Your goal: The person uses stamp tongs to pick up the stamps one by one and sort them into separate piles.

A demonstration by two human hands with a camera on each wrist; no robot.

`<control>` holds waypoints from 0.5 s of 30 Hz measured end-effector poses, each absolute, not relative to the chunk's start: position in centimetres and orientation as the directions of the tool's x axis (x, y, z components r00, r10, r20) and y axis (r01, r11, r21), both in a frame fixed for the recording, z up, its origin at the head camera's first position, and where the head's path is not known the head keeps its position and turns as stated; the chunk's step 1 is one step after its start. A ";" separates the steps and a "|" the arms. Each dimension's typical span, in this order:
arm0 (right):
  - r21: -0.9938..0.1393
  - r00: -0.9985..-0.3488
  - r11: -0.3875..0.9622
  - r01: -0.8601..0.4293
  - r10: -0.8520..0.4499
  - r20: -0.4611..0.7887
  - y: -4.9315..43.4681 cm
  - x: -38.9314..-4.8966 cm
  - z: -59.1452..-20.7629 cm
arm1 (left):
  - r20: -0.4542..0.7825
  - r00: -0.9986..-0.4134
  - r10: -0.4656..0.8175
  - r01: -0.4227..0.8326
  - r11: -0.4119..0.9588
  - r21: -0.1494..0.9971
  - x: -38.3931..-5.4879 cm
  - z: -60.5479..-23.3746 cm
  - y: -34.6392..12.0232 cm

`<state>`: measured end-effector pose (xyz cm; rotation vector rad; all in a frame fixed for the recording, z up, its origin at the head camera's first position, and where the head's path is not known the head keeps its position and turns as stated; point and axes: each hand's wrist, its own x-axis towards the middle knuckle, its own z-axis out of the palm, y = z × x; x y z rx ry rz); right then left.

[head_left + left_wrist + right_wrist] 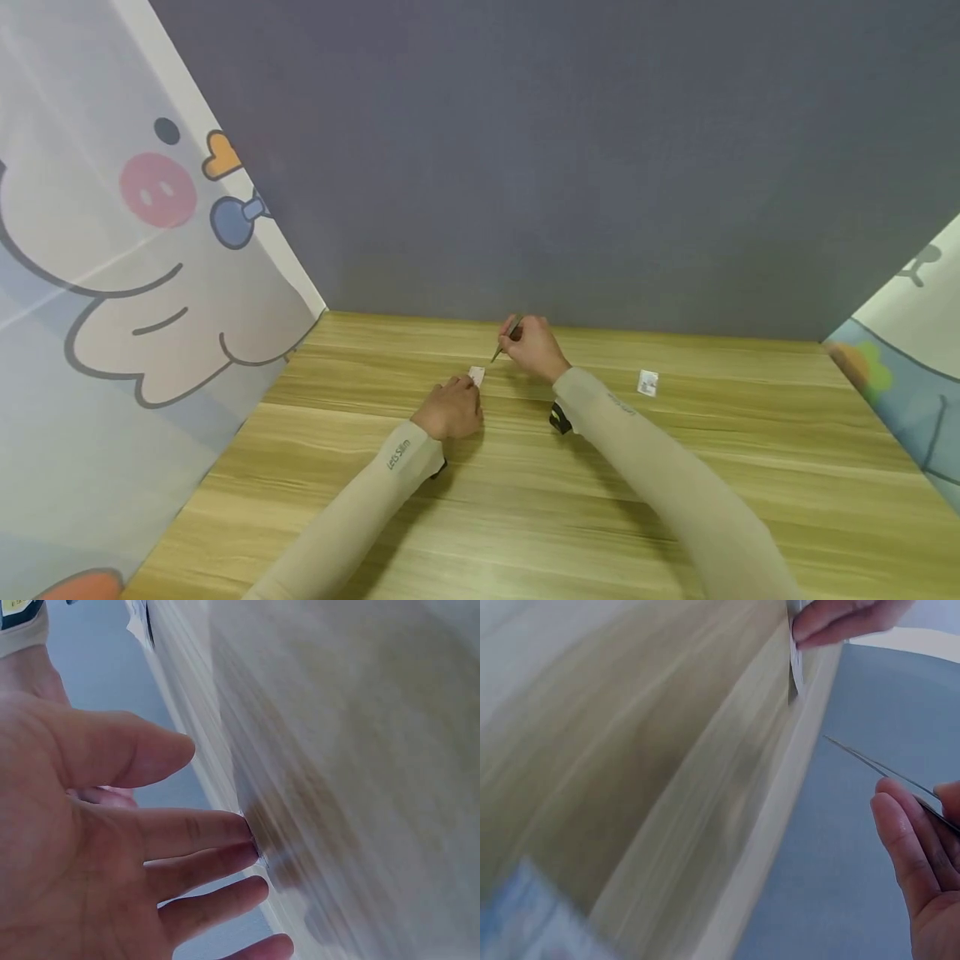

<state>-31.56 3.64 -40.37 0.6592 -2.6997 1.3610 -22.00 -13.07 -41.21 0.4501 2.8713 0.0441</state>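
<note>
The person's right hand [534, 346] pinches a slim pair of tweezers [846, 748] between thumb and fingers, with the prongs drawn close together toward the tips. Those tips hang just beside a small white slip [477, 374], not touching it. The slip lies toward the back of the desk [525, 500], and the left hand [450, 408] rests its fingertips on the near end, fingers stretched out nearly straight and thumb held well away from them. Both forearms wear pale sleeves [667, 458] with dark lettering, and there's a black strap [559, 419] at the right wrist. Over to the right, well apart from both hands, a second white piece [648, 382] with some printing lies flat on the wood grain. Behind the desk rises a plain grey panel [525, 150]; on the left hangs a cartoon-printed sheet [157, 275], with another printed sheet [922, 333] on the right.
</note>
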 end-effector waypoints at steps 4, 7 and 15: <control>-0.762 -0.904 0.508 -0.402 -0.351 0.243 5.2 -31.5 -39.9 | -0.213 -0.930 0.300 0.288 0.954 0.086 -22.3 -41.4 -13.2; -0.772 -0.900 0.486 -0.409 -0.355 0.253 6.3 -31.4 -39.7 | -0.200 -0.931 0.304 0.289 0.952 0.102 -22.4 -41.6 -13.3; -0.756 -0.888 0.486 -0.440 -0.363 0.283 8.8 -31.2 -39.7 | -0.195 -0.928 0.318 0.299 0.946 0.124 -22.6 -41.6 -13.2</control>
